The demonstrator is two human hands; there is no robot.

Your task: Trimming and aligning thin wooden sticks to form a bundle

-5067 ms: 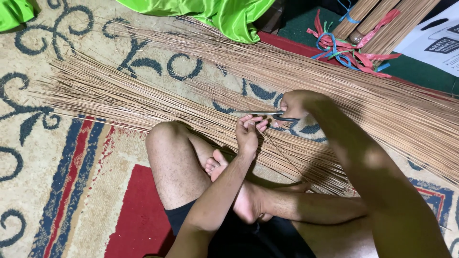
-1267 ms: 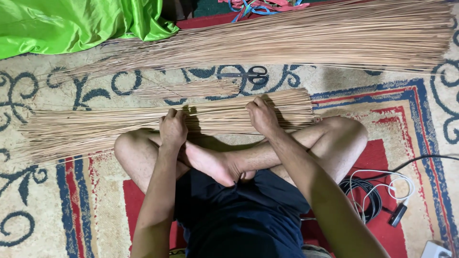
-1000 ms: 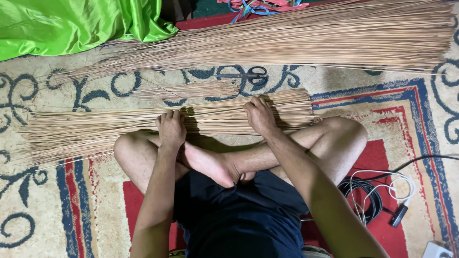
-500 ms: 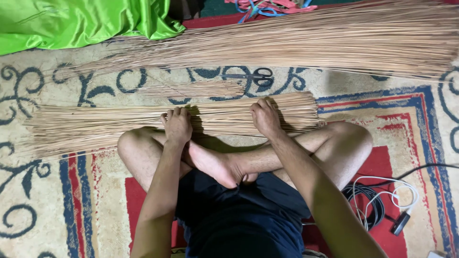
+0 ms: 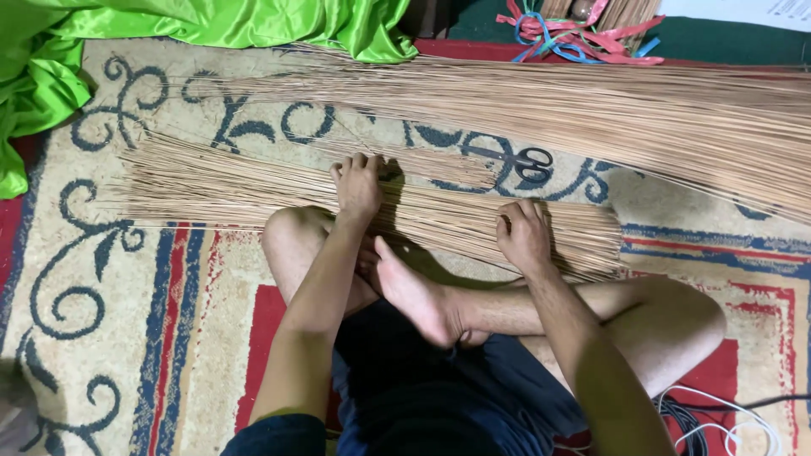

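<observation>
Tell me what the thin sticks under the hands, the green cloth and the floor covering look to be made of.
Thin sticks: dry plant ribs, probably palm-leaf midribs; tan, matte, straight, tapering to fine tips. Both the left hand and right hand press on them.
Green cloth: satin-like fabric, likely synthetic; bright sheen along soft folds.
Floor covering: woven pile carpet, matte, with scroll patterns; fibre unclear.

The long stick pile [image 5: 642, 118] is running off the right edge; the scissors [image 5: 519, 162] are lying partly under sticks.

tan sticks [image 5: 473, 215], bright green cloth [image 5: 211, 21], cream rug [image 5: 84, 279] with seemingly blue scrolls
</observation>
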